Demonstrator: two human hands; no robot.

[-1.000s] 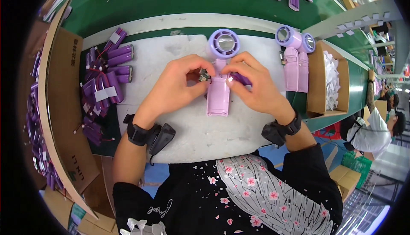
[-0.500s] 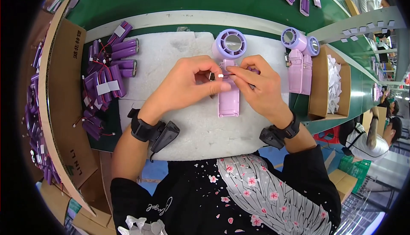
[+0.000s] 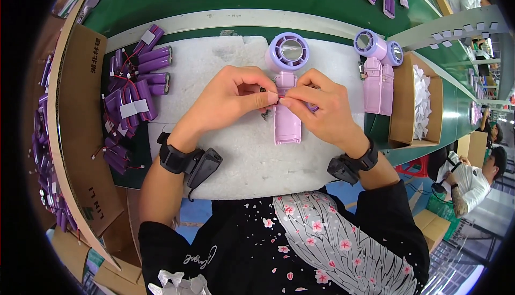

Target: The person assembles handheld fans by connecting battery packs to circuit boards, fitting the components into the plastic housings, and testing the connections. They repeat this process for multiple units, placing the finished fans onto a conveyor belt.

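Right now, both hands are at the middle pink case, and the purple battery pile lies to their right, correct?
No: in the head view, the purple battery pile lies to their left. The left hand and right hand are at the middle pink case.

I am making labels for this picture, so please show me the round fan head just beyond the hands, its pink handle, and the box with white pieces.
Fan head (image 3: pixel 291 51): head view, centre of its face.
Pink handle (image 3: pixel 287 124): head view, its lower part.
Box (image 3: pixel 402 104): head view, its left wall.
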